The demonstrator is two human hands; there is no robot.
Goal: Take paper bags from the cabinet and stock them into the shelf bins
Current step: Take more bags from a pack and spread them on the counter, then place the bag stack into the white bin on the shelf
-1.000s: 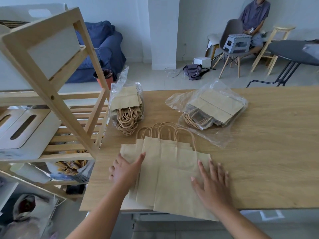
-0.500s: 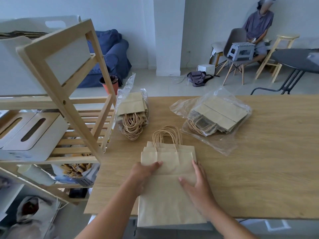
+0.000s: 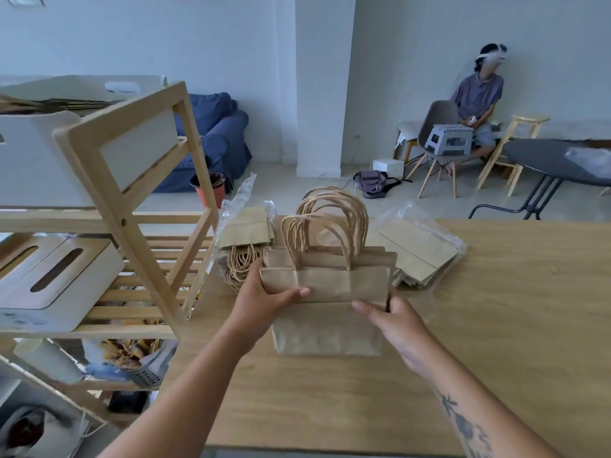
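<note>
bags (image 3: 325, 285) in a stack pinched by left hand (image 3: 261, 300) and right hand (image 3: 393, 320), handles up, long axis spanning both; shelf bins (image 3: 49, 279) lie leftward, left hand nearer.

Soft even daylight, faint shadows, slight blur, edges bowed.

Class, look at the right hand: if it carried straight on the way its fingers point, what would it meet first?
The right hand points left, across the held stack of paper bags; it would probably meet the left hand first.
</note>
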